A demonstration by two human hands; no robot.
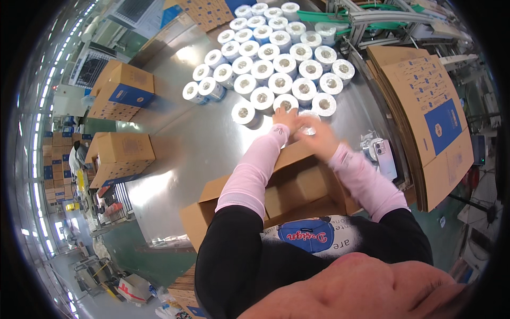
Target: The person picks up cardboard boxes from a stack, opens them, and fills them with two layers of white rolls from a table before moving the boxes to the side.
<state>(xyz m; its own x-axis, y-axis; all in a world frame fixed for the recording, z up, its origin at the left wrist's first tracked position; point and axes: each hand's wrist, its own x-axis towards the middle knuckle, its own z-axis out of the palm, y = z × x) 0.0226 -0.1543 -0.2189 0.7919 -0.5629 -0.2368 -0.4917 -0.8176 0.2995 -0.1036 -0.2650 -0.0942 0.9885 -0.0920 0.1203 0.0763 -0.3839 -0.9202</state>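
Observation:
My left hand (287,119) reaches over the far side of an open cardboard box (297,194). Its fingers are bent onto the near edge of a white wrapped tissue roll (286,102) at the front of a large group. Beside it, my right hand (319,140) is smeared by motion, so its fingers cannot be made out. Another tissue roll (308,127) lies next to the right hand, partly covered by it. The box stands right against my body with its flaps spread. Its visible inside shows bare brown cardboard, and my forearms hide part of it.
Upright tissue rolls (262,70) crowd the metal table (180,138). Two brown boxes (127,90) stand at its left. On the right are stacked flat cartons (425,117) and a phone (385,158). A metal frame with green strips (366,24) borders the far right.

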